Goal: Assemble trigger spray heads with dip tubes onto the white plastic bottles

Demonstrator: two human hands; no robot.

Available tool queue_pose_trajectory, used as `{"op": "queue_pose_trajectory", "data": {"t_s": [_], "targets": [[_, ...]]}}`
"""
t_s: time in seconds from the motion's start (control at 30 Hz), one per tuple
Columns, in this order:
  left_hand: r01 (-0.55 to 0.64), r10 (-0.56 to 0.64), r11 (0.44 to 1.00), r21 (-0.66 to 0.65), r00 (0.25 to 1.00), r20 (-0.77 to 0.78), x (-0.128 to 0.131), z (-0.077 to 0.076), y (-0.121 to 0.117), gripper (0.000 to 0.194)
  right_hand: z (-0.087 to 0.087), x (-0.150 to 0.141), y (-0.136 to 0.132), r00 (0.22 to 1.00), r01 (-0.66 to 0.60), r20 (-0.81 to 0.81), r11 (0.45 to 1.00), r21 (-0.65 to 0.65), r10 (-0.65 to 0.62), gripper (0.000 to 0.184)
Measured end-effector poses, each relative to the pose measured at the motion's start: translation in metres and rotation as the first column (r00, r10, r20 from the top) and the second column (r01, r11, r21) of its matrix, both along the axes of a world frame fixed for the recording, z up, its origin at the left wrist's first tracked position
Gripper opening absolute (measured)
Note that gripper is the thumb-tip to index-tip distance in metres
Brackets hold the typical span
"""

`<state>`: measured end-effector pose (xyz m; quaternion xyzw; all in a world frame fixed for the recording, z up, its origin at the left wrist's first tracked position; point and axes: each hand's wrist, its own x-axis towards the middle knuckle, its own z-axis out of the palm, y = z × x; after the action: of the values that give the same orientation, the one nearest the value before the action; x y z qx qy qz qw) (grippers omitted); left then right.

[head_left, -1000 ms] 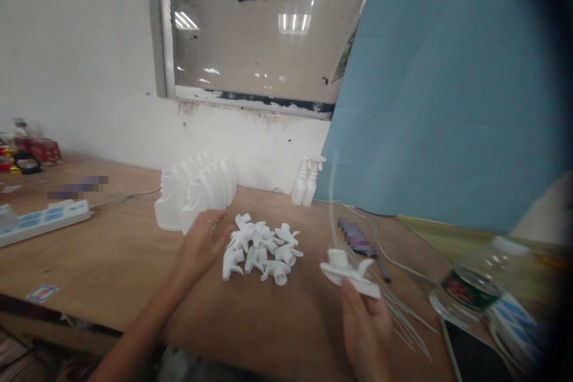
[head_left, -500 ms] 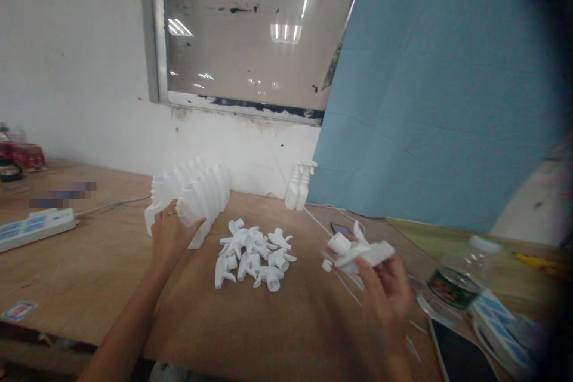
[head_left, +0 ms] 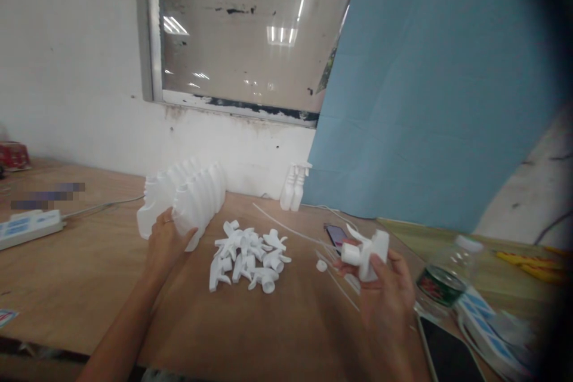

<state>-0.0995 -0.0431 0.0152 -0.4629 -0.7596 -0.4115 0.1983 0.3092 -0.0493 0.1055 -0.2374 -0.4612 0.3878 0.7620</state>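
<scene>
On the left, my left hand (head_left: 163, 245) has its fingers wrapped round the lower part of the nearest white plastic bottle (head_left: 185, 215). That bottle stands at the front of two rows of similar bottles (head_left: 147, 215). My right hand (head_left: 385, 286) grips a white trigger spray head (head_left: 369, 253) between thumb and fingers, its round collar pointing left. A thin white dip tube (head_left: 295, 230) stretches from near the right hand toward the back; whether it joins the spray head I cannot tell. Between my hands lies a pile of loose white spray heads (head_left: 246, 256).
Two bottles with spray heads (head_left: 293, 188) stand against the wall. More thin tubes (head_left: 344, 289) and a small white cap (head_left: 321, 265) lie near my right hand. Further right are a clear water bottle (head_left: 447, 277), a dark phone (head_left: 447, 349) and a power strip (head_left: 487, 328).
The spray head in my right hand has turned, and its trigger now points up to the left. My left hand stays on the bottle. The view has shifted slightly right.
</scene>
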Motion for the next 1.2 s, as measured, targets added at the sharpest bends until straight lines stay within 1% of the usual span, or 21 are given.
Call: {"op": "queue_pose_trajectory", "data": {"t_s": [0.07,0.1,0.2,0.27,0.33,0.43,0.57,0.8,1.0,1.2], "targets": [[0.042,-0.041,0.999,0.023,0.999,-0.024,-0.003,0.001,0.0,0.074,0.0,0.001,0.001,1.0,0.007,-0.007,1.0,0.003,-0.007,0.02],[0.076,-0.073,0.996,0.045,0.996,-0.052,-0.003,0.004,-0.001,0.072,0.001,0.001,0.001,1.0,0.006,-0.011,1.0,0.005,-0.006,0.021],[0.233,-0.211,0.969,0.085,0.955,-0.209,0.007,0.023,-0.013,0.069,0.004,0.002,0.0,0.999,-0.008,-0.038,1.0,0.009,0.008,0.02],[0.335,-0.304,0.941,0.045,0.897,-0.32,0.021,0.04,-0.024,0.068,0.007,0.004,-0.001,0.998,0.01,-0.07,1.0,0.016,-0.008,0.018],[0.387,-0.358,0.922,-0.005,0.847,-0.394,0.036,0.053,-0.036,0.066,0.009,0.008,-0.002,0.993,0.047,-0.111,0.998,0.04,-0.042,0.016],[0.441,-0.408,0.897,-0.043,0.786,-0.464,0.053,0.063,-0.046,0.065,0.011,0.017,-0.003,0.984,0.083,-0.165,0.994,0.065,-0.071,0.014],[0.481,-0.446,0.873,-0.074,0.73,-0.517,0.057,0.062,-0.047,0.064,0.015,0.026,-0.004,0.972,0.114,-0.214,0.993,0.041,-0.102,0.011],[0.449,-0.434,0.887,-0.108,0.729,-0.529,0.049,0.06,-0.044,0.062,0.018,0.029,-0.007,0.956,0.135,-0.265,0.991,0.011,-0.127,0.013],[0.458,-0.447,0.88,-0.124,0.713,-0.541,0.052,0.059,-0.044,0.064,0.016,0.027,-0.006,0.966,0.076,-0.247,0.997,-0.005,-0.075,0.016],[0.474,-0.475,0.867,-0.153,0.693,-0.542,0.057,0.061,-0.047,0.064,0.015,0.021,-0.008,0.973,0.06,-0.222,0.998,-0.017,-0.062,0.011]]}}
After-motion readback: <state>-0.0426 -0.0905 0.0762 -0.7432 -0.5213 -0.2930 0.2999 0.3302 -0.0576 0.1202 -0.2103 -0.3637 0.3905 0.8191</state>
